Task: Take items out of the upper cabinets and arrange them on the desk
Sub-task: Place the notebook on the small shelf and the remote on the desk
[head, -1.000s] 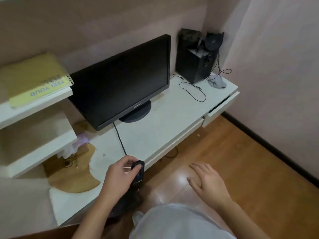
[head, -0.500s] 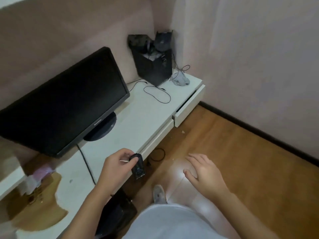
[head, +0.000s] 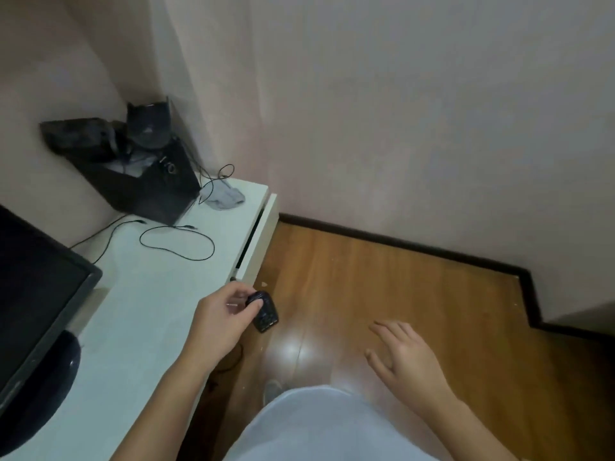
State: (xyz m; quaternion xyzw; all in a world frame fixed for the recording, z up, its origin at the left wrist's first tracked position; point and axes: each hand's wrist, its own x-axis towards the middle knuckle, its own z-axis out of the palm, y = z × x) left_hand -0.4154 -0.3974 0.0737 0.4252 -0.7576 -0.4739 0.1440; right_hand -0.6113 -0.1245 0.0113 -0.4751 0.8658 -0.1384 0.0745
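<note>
My left hand grips a small black device with little buttons, held just past the front edge of the white desk, over the wooden floor. Thumb and fingers curl round its upper end. My right hand hovers over the floor to the right, fingers spread and relaxed, holding nothing. No cabinet is in view.
A black monitor on a round stand fills the desk's left side. At the far corner stands a black speaker box with dark items on top, loose cables and a grey cloth. A desk drawer is slightly ajar.
The view has swung right, so the shelves and the book have left the frame. My left hand has carried the black device rightward along the desk's front edge. The right hand stays spread.
</note>
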